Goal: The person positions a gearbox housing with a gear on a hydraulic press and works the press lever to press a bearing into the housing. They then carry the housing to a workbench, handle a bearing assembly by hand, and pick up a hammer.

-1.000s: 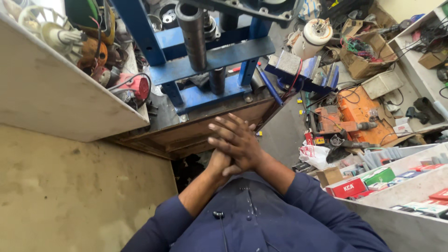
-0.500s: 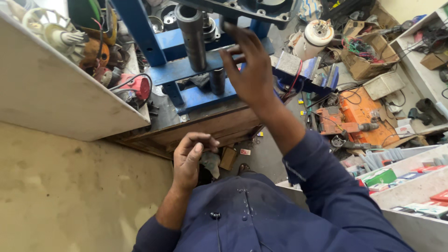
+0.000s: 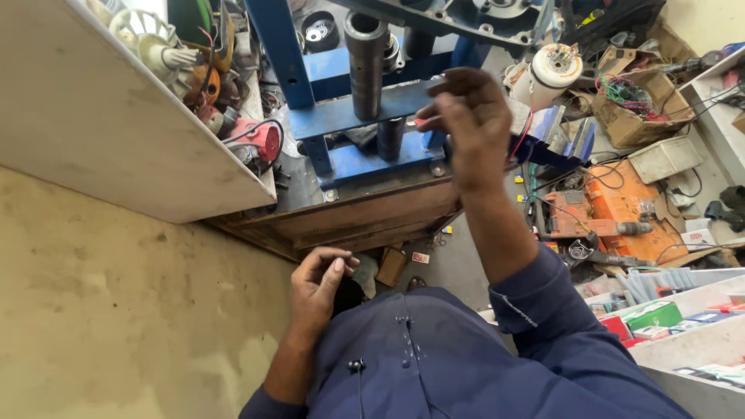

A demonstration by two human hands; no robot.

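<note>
Reaching up to the blue press (image 3: 341, 116), the right hand (image 3: 473, 124) pinches what seems a small, light, rigid red-tipped part (image 3: 420, 122) beside its steel ram (image 3: 366, 58); the left hand (image 3: 318, 287), loosely curled and holding nothing, rests below the wooden tabletop (image 3: 365, 217).

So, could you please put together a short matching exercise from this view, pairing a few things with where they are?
Things:
1. right hand
2. left hand
3. orange power tool
4. white-capped motor part

Places:
A. low, close to the dark blue shirt
B. raised at the blue press frame, beside the steel cylinder
C. upper right, next to a cardboard box of wires
D. lying on the floor at the right

Pairs: 1-B, 2-A, 3-D, 4-C
</note>
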